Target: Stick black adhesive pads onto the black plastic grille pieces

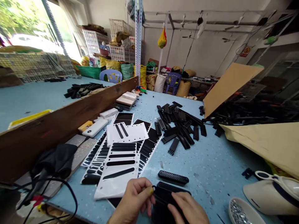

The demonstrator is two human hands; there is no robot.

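Observation:
My left hand [139, 195] is closed, thumb and fingertips pinching the end of a thin black strip [154, 188]. My right hand [189, 207] lies over dark pieces at the bottom edge, its fingers stretched out on them; what is under the palm is hidden. Just beyond the hands is a long black part with a textured top [173, 177], and a smooth black rounded part [174, 187] lies nearer. To the left, a white backing sheet [119, 189] carries several black rounded strips, one of them slanted. More such sheets [128, 132] overlap behind it.
Black plastic parts [179, 121] are heaped mid-table. At right stand a bowl of small metal pieces [243, 211], a cream-coloured appliance [271, 194] and brown paper [263, 140]. A wooden divider [58, 124] runs along the left, near a white power bank-like object [95, 127] and cables [73, 193].

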